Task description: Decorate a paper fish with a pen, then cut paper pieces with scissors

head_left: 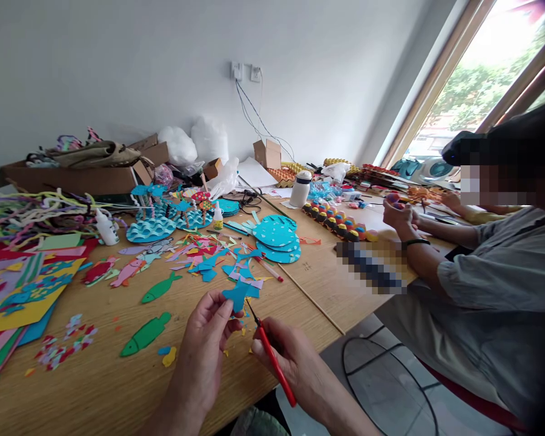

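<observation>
Pinched between the thumb and fingers of my left hand (208, 333) is a piece of blue paper (236, 294). My right hand (300, 354) is closed around red-handled scissors (275, 361), their thin dark tips right beside the paper's edge. Whether the tips touch the paper, I cannot tell. On the table left of my hands lie a green paper fish (146, 334) and a smaller green fish (161, 287). Blue paper offcuts (240, 265) are scattered just beyond my hands, and small yellow scraps (169, 356) lie beside my left wrist.
Coloured paper sheets (39, 297) are stacked at left. Glue bottles (217, 217), blue paper discs (277, 239) and a white bottle (300, 189) stand or lie farther back. A thin wooden stick (311, 298) crosses the table at right. Another person (490, 266) sits at right, hands over the table.
</observation>
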The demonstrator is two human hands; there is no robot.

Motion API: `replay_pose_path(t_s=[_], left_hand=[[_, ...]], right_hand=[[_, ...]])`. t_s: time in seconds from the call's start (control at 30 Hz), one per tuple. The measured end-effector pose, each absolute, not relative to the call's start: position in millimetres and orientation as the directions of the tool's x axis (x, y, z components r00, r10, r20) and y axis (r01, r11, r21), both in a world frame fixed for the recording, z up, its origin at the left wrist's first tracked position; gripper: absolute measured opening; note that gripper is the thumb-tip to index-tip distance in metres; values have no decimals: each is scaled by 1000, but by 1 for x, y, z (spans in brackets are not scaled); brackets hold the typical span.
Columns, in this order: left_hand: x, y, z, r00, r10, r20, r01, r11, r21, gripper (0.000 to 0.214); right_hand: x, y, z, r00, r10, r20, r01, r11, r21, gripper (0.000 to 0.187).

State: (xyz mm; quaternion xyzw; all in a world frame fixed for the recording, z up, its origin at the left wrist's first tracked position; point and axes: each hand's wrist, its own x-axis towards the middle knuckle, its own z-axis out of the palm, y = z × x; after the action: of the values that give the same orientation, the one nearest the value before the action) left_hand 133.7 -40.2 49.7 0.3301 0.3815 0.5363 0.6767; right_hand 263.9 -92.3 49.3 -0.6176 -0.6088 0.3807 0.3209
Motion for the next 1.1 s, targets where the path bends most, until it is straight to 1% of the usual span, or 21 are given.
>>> replay_pose_path(t_s=[0.17,0.43,0.77,0.97,1.1], left_hand=[[136,-42,48,143,975,-170,-464,218,859,21],[139,-43,46,91,979,-181,-466,202,861,23],[143,-47,43,133,976,-171,-463,213,860,21],[146,-48,47,156,966,-206,-462,256,849,23],[148,-47,46,169,963,-212,-471,267,841,22]], right_hand=[[261,-92,51,-40,996,-80,486,-51,-873,33],[259,-93,54,-37,992,-118,457,-88,-885,36],[259,-95,51,-22,993,-113,447,-91,-890,34],[261,-93,43,-1,993,-118,406,-108,-908,39],[262,-91,36,55,992,-117,425,-129,-896,46]])
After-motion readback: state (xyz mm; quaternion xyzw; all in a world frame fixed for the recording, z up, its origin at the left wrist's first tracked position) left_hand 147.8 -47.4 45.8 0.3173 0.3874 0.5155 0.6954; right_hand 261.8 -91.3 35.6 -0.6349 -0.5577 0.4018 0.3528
